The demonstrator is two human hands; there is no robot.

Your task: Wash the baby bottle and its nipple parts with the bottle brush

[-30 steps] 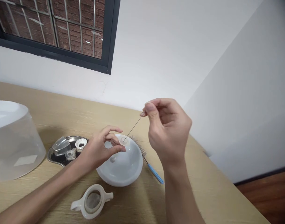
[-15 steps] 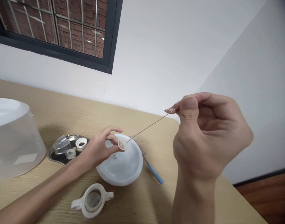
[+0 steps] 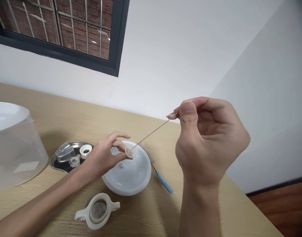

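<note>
Over a white bowl (image 3: pixel 127 186), my left hand (image 3: pixel 105 153) pinches a small clear round piece, which looks like a bottle nipple or valve (image 3: pixel 130 151). My right hand (image 3: pixel 207 138), nearer the camera, grips a thin twisted-wire brush (image 3: pixel 153 131) between thumb and fingers. The wire slants down to the left, and its far end meets the middle of the clear piece; bristles there cannot be made out. Inside the bowl lies a small whitish part (image 3: pixel 121 165). Below the bowl sits a white two-handled ring (image 3: pixel 106 197) with a translucent centre.
A steel kidney tray (image 3: pixel 58 166) holds a clear cap (image 3: pixel 65 152), a white collar ring (image 3: pixel 86 150) and a small clear part (image 3: pixel 75 160). Right of the bowl lies a blue-handled bristle brush (image 3: pixel 164 182). A large translucent lidded container (image 3: pixel 17 151) stands at left. The wall and barred window are behind.
My right hand has moved left, toward the clear piece, and less wire shows between the two hands. My left hand stays almost where it was.
</note>
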